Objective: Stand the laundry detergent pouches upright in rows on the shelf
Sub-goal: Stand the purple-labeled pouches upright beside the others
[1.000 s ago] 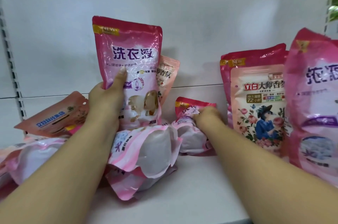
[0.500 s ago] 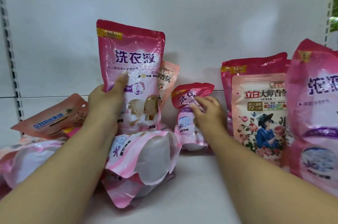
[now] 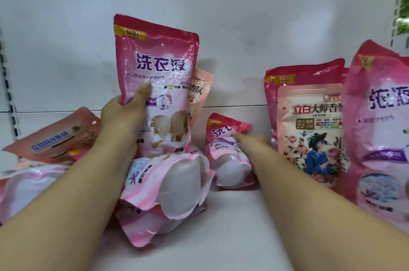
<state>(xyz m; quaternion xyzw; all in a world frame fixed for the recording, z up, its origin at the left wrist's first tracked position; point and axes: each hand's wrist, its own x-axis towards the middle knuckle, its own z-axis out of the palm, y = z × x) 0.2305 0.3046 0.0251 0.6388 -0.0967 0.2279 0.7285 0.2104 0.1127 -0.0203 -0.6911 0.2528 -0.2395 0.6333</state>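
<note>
Left hand [image 3: 120, 120]: thumb lies across the front of the tall glossy pink detergent pouch [image 3: 157, 84], remaining fingers wrapped behind its left edge. Grip sits at mid-height, which looks meant to keep the soft pouch vertical while its base rests on slumped stock rather than flat shelf. The pouch stands upright at centre-left, far side, near the back panel.

Right hand [image 3: 247, 141]: fingers extended, tips pressing on the front of a small slumped pink pouch [image 3: 225, 149] at centre, far side. Whether any finger hooks behind it cannot be told. Judged purpose: propping it so the folded top does not sag further.

Near the left hand, a crumpled pink-and-white pouch [image 3: 174, 184] lies on its side on the white metal shelf [image 3: 232, 226], atop another. Further left, a flat salmon-orange sachet [image 3: 55, 137] lies tilted over more fallen pouches. A peach sachet [image 3: 199, 91] peeks from behind the tall pouch.

Right side: a peach floral-print pouch [image 3: 309, 129] stands upright in front of red-topped ones, and a large pink pouch [image 3: 380, 133] stands nearest, so a row already exists there.

Judgement: sorting about half done; left heap remains.
</note>
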